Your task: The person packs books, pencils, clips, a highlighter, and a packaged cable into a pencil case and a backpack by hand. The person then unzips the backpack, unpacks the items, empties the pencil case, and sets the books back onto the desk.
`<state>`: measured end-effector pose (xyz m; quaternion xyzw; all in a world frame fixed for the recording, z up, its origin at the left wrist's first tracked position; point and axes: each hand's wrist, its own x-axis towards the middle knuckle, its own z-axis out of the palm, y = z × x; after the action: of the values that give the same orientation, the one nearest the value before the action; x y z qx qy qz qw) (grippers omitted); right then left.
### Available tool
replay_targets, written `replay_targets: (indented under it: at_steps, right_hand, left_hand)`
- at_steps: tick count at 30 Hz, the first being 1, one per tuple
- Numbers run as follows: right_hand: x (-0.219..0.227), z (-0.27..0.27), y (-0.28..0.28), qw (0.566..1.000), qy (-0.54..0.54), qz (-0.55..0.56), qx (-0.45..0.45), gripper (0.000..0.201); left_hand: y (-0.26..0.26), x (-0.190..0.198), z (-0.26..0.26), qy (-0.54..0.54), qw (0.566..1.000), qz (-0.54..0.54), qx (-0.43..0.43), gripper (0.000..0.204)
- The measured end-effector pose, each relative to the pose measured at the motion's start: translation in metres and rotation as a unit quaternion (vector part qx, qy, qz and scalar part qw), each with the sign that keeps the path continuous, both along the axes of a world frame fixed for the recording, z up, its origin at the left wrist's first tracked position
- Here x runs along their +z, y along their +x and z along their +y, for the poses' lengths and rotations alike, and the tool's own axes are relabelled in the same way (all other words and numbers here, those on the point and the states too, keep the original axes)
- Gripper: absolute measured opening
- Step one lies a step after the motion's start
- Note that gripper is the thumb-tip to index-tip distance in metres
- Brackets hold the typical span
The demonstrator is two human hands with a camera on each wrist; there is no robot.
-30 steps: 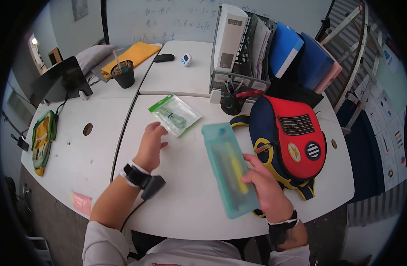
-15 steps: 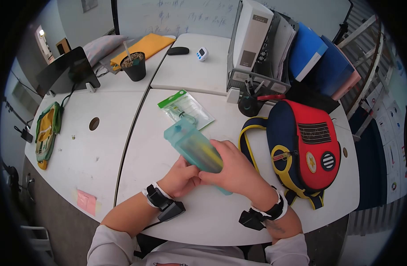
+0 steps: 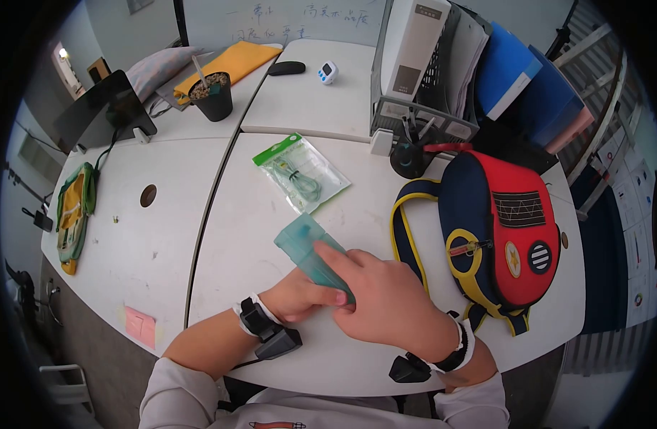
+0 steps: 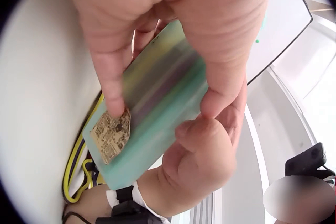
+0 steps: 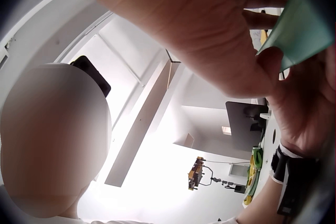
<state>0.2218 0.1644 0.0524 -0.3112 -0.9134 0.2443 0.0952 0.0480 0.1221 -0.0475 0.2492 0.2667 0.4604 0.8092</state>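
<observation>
A translucent teal pencil case [image 3: 308, 243] is held between both hands, tilted over the table. My left hand [image 3: 294, 294] grips its near part; in the left wrist view one fingertip lies on a gold patterned label [image 4: 111, 136] and the thumb is at the long edge. My right hand [image 3: 389, 304] holds the case from the right, largely covering it in the head view, with its thumb near the left thumb. Long yellow and dark shapes show through the case wall [image 4: 181, 113]. Beyond it lies a clear bag [image 3: 328, 175] with a coiled cable [image 3: 303, 186].
A red and navy backpack [image 3: 514, 229] with yellow trim stands at the right. Behind it are a pen holder [image 3: 410, 157] and a file rack [image 3: 421, 118]. At the left are a potted plant [image 3: 214, 104], a black screen [image 3: 106, 114] and a green-yellow pouch [image 3: 74, 214].
My right hand has brought the pencil case left from beside the backpack, and my left hand has come off the bag's edge and taken hold of it. The case has since been turned.
</observation>
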Motion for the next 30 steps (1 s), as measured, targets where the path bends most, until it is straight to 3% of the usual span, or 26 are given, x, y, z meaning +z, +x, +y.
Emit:
replay_targets:
  at_steps: [5,10,11,12,15,18,20,22,26,30]
  right_hand:
    - [0.006,0.01,0.004,0.999,-0.025,-0.016,-0.029,0.072]
    - [0.017,0.039,0.025,0.981,-0.124,0.065,-0.132,0.049]
    - [0.025,0.043,0.03,0.97,-0.18,0.045,-0.154,0.036]
    - [0.021,0.052,0.036,0.971,-0.18,0.045,-0.154,0.036]
    - [0.01,0.069,0.047,0.922,-0.285,0.136,-0.226,0.024]
    - [0.007,0.063,0.044,0.939,-0.188,0.171,-0.233,0.024]
    - [0.011,0.046,0.034,0.93,-0.219,0.19,-0.227,0.029]
    - [0.021,0.027,0.021,0.921,-0.26,0.242,-0.162,0.035]
    - [0.017,0.017,0.009,0.907,-0.282,0.274,-0.152,0.039]
    - [0.01,0.024,0.007,0.887,-0.287,0.317,-0.175,0.04]
  left_hand:
    - [0.005,0.0,-0.002,0.018,1.0,0.005,0.004,0.078]
    - [0.005,-0.002,-0.006,0.033,0.998,-0.058,0.009,0.08]
    - [0.004,0.003,-0.004,-0.004,0.996,-0.09,0.011,0.08]
    - [0.004,0.007,-0.002,-0.041,0.992,-0.122,0.012,0.08]
    - [0.006,0.008,0.005,-0.034,0.992,-0.107,0.053,0.08]
    - [0.009,0.005,0.003,-0.047,0.99,-0.099,0.089,0.079]
    - [0.012,0.006,0.001,-0.047,0.989,-0.098,0.101,0.08]
    - [0.019,0.018,0.0,-0.006,0.992,-0.119,0.043,0.082]
    - [0.019,0.006,-0.004,-0.043,0.995,-0.087,0.002,0.072]
    - [0.022,0.004,-0.003,-0.072,0.996,-0.038,0.038,0.059]
